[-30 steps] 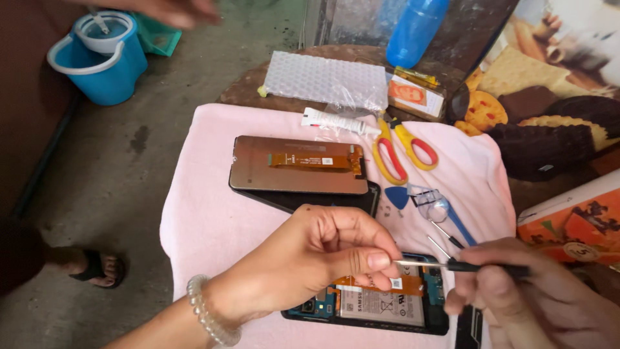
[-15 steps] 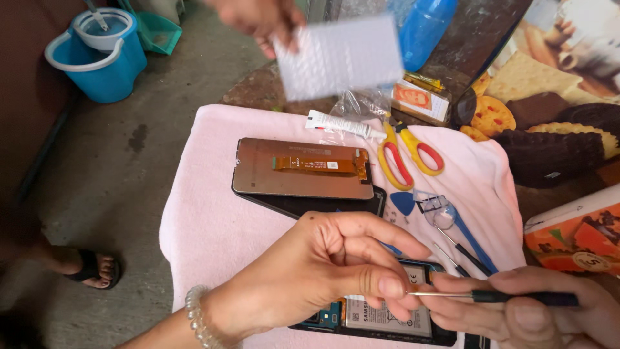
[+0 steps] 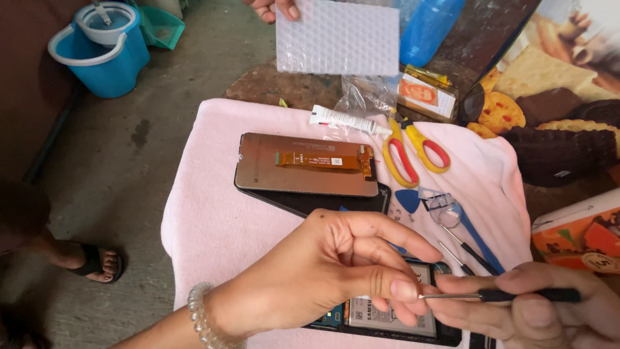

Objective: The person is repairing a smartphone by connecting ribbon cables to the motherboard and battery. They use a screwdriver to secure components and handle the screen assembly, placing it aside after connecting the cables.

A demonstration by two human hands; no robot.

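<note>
**Opened phone, back off, work still inside**

Opened black phone [image 3: 394, 320] lies on the pink cloth [image 3: 213, 220] under my hands, battery bared. My left hand [image 3: 336, 271] pinches something too small to tell over it; my right hand [image 3: 542, 310] closes its grip on a thin black-handled screwdriver [image 3: 497, 296]. The copper-backed replacement screen [image 3: 307, 165] waits apart, unfitted.

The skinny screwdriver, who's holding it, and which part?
The right hand grips the thin screwdriver by its black handle. The left hand pinches at its metal tip, over the opened phone.
</note>
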